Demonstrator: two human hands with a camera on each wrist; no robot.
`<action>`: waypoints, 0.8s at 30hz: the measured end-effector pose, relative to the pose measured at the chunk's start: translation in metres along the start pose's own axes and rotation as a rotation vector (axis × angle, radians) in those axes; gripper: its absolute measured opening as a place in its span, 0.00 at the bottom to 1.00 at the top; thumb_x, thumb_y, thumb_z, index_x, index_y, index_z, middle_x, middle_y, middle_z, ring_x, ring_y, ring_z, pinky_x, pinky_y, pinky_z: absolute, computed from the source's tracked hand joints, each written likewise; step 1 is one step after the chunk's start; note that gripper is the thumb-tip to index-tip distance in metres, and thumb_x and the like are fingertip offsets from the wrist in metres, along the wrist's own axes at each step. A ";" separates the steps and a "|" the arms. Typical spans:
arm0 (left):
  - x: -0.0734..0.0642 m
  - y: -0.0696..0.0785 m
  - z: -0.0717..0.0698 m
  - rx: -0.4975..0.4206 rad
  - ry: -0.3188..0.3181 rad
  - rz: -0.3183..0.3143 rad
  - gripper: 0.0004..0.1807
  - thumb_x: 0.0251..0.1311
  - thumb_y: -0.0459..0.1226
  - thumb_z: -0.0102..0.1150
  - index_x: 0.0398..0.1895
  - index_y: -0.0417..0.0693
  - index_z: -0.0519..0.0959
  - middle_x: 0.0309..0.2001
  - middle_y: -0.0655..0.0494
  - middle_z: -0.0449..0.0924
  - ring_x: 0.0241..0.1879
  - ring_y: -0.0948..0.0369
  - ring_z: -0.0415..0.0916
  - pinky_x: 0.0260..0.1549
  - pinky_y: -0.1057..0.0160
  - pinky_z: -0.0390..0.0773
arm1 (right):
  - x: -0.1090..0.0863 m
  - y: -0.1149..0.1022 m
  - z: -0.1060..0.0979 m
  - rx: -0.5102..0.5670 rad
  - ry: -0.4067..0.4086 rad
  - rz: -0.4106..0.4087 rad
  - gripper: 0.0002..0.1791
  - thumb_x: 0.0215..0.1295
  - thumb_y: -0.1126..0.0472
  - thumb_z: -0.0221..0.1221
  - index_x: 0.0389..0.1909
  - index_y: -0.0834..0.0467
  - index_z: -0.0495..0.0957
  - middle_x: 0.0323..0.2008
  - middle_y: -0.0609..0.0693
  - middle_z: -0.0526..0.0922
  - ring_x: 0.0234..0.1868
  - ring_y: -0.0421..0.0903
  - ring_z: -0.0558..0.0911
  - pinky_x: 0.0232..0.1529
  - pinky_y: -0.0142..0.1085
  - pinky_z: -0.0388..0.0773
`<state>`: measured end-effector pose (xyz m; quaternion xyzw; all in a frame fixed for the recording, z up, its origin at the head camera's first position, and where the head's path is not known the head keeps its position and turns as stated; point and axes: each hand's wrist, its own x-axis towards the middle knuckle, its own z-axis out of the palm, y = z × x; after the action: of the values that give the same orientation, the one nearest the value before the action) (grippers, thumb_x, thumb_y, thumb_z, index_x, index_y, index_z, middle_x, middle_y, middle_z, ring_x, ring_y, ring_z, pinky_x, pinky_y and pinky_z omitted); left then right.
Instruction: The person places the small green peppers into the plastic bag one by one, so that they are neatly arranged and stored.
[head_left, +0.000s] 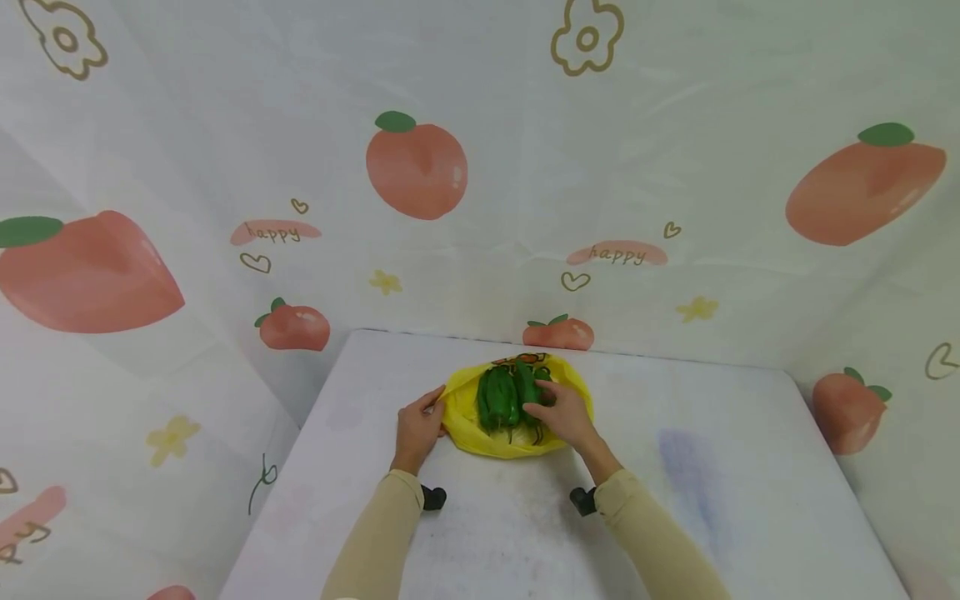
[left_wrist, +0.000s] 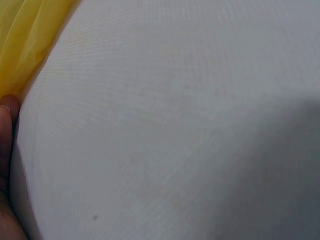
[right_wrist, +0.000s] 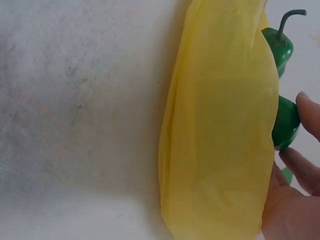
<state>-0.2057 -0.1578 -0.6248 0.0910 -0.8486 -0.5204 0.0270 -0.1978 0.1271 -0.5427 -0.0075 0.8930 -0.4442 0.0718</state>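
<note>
A yellow plastic bag (head_left: 468,433) lies open on the white table, with several glossy green peppers (head_left: 498,398) inside. At its left rim, my left hand (head_left: 418,427) pinches the plastic; only its fingertips (left_wrist: 11,103) show beside the yellow in the left wrist view. My right hand (head_left: 566,414) reaches over the right side and pinches one green pepper (right_wrist: 286,120) between thumb and fingers. Farther up in the right wrist view, another pepper with a curved stem (right_wrist: 280,47) rises above the bag's edge. The bag's wall hides the lower part of both.
Orange shapes with dark outlines (head_left: 531,358) show at the bag's back rim. The white table (head_left: 495,542) bears a bluish smudge (head_left: 690,467) on the right. Behind it hangs a pale sheet (head_left: 480,275) printed with fruit and flowers. A black device (head_left: 583,501) sits at the right wrist.
</note>
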 end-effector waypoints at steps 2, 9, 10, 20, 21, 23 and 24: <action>0.000 0.000 0.000 0.001 0.000 0.002 0.19 0.71 0.44 0.57 0.62 0.65 0.82 0.47 0.50 0.90 0.18 0.62 0.81 0.22 0.66 0.84 | 0.000 0.000 0.002 -0.014 -0.001 0.006 0.33 0.66 0.53 0.67 0.69 0.60 0.74 0.60 0.64 0.81 0.61 0.60 0.80 0.59 0.55 0.81; -0.001 0.003 -0.001 -0.004 -0.001 0.002 0.19 0.70 0.45 0.58 0.62 0.65 0.82 0.46 0.51 0.90 0.18 0.61 0.80 0.22 0.66 0.84 | -0.001 -0.004 0.006 -0.017 0.002 0.016 0.35 0.64 0.50 0.68 0.69 0.59 0.74 0.57 0.61 0.84 0.58 0.57 0.82 0.57 0.51 0.83; -0.001 0.003 -0.001 -0.005 -0.001 0.002 0.19 0.70 0.45 0.58 0.62 0.66 0.82 0.45 0.51 0.90 0.18 0.61 0.80 0.22 0.66 0.84 | -0.001 -0.005 0.005 -0.012 0.001 0.014 0.35 0.64 0.50 0.68 0.69 0.59 0.74 0.57 0.61 0.85 0.58 0.56 0.83 0.56 0.51 0.84; -0.002 0.004 -0.001 -0.019 0.000 0.002 0.19 0.70 0.44 0.58 0.62 0.66 0.82 0.43 0.51 0.90 0.17 0.61 0.80 0.22 0.66 0.84 | -0.007 -0.008 0.002 0.030 -0.019 0.008 0.33 0.65 0.52 0.68 0.69 0.60 0.73 0.57 0.61 0.84 0.55 0.57 0.85 0.52 0.48 0.86; -0.002 0.004 -0.001 -0.019 0.002 0.000 0.19 0.70 0.44 0.58 0.62 0.66 0.82 0.44 0.51 0.90 0.17 0.61 0.80 0.22 0.66 0.84 | -0.008 -0.008 0.002 0.034 -0.019 0.007 0.33 0.66 0.53 0.68 0.69 0.60 0.74 0.57 0.61 0.84 0.56 0.57 0.85 0.53 0.48 0.86; -0.003 0.004 -0.001 -0.015 0.006 -0.007 0.19 0.70 0.44 0.58 0.62 0.66 0.82 0.47 0.51 0.90 0.17 0.61 0.79 0.22 0.67 0.84 | -0.008 -0.008 0.002 0.038 -0.018 0.005 0.33 0.66 0.53 0.67 0.69 0.60 0.74 0.57 0.61 0.84 0.56 0.57 0.85 0.54 0.48 0.86; -0.003 0.005 -0.001 -0.016 0.010 -0.013 0.19 0.70 0.44 0.58 0.63 0.66 0.82 0.49 0.51 0.89 0.17 0.61 0.79 0.22 0.67 0.84 | -0.008 -0.008 0.002 0.043 -0.019 0.002 0.32 0.66 0.53 0.67 0.69 0.60 0.73 0.58 0.60 0.84 0.57 0.57 0.84 0.55 0.48 0.85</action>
<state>-0.2030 -0.1560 -0.6197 0.0988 -0.8438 -0.5267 0.0287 -0.1896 0.1217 -0.5368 -0.0091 0.8826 -0.4629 0.0810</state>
